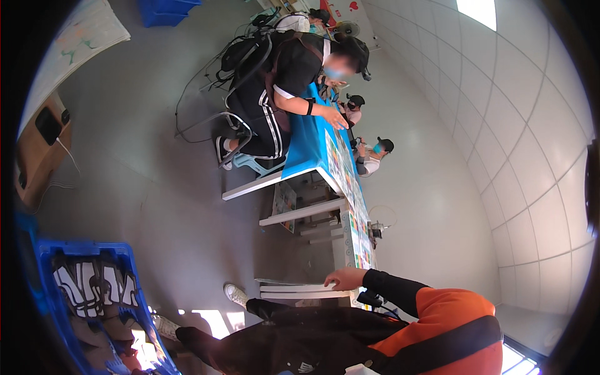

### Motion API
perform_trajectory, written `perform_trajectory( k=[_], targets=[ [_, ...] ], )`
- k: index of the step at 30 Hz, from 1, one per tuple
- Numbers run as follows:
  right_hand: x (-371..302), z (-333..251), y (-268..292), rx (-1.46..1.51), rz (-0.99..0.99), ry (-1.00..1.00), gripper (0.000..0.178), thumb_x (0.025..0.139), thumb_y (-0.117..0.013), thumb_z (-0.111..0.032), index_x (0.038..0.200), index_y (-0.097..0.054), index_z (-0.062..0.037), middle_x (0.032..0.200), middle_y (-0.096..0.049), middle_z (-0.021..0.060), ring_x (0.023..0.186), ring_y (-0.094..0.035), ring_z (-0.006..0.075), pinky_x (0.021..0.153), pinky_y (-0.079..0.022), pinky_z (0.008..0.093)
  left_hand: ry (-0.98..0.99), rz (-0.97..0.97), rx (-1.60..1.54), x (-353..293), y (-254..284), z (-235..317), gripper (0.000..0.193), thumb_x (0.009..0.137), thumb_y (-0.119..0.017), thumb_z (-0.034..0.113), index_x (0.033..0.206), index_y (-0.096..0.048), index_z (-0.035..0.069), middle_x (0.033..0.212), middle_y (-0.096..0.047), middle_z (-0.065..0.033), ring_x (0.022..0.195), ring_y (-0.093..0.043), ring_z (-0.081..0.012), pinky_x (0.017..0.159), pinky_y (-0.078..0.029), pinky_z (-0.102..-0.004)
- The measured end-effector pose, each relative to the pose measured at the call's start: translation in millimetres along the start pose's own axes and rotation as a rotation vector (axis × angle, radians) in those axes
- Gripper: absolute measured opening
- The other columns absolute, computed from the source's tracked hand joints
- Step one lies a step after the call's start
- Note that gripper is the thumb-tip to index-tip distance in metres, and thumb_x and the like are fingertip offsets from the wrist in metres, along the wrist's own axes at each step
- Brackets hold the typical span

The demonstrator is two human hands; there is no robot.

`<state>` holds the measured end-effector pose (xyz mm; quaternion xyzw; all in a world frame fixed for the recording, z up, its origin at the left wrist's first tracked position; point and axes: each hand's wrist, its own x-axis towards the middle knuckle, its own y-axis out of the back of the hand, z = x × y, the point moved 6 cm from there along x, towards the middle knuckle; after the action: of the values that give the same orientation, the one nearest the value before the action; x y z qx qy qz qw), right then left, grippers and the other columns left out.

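Observation:
Neither of my hands can be made out as my own. The view is rolled onto its side, with floor at left and ceiling at right. Along the lower edge is a close body in dark clothes with an orange and black sleeve (459, 312). Its bare hand (345, 279) is held out near the white table end (294, 290), fingers loosely bent, nothing visible in them. Nothing shows this arm to be mine. Further off, a seated person in black (300, 69) holds a hand (334, 117) over a blue-covered table (306, 147).
A blue crate (128, 250) with dark and white items stands at lower left. Printed sheets (340, 165) lie along the tabletop. Cables (181, 97) trail near the seated person. Other people (372, 159) are beyond the table. Another blue bin (165, 12) sits at the top.

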<state>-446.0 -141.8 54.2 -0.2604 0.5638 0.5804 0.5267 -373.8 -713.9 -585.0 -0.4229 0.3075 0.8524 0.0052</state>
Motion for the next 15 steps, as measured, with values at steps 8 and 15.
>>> perform_trajectory(
  k=[8, 15],
  targets=[
    [2.1, 11.7, -18.1, 0.047, 0.019, -0.037, 0.034, 0.075, -0.059, -0.024, 0.108, -0.059, -0.0144, 0.082, -0.063, 0.0104, 0.078, -0.061, 0.0287, 0.072, -0.047, 0.0382, 0.022, -0.050, 0.031, -16.0, -26.9, 7.1, 0.073, 0.060, -0.077, 0.034, 0.116, -0.045, -0.001, 0.095, -0.060, -0.0218, 0.093, -0.058, -0.0375, 0.082, -0.046, -0.0427],
    [-7.5, -10.2, -9.9, 0.134, 0.072, 0.120, 0.033, 0.079, -0.057, -0.027, 0.109, -0.058, -0.0132, 0.089, -0.064, 0.0115, 0.085, -0.061, 0.0312, 0.077, -0.047, 0.0389, 0.037, 0.089, 0.177, -70.8, 85.8, 74.6, 0.079, 0.061, -0.074, 0.044, 0.120, -0.044, 0.000, 0.093, -0.062, -0.0237, 0.091, -0.059, -0.0399, 0.078, -0.048, -0.0445]
  ],
)
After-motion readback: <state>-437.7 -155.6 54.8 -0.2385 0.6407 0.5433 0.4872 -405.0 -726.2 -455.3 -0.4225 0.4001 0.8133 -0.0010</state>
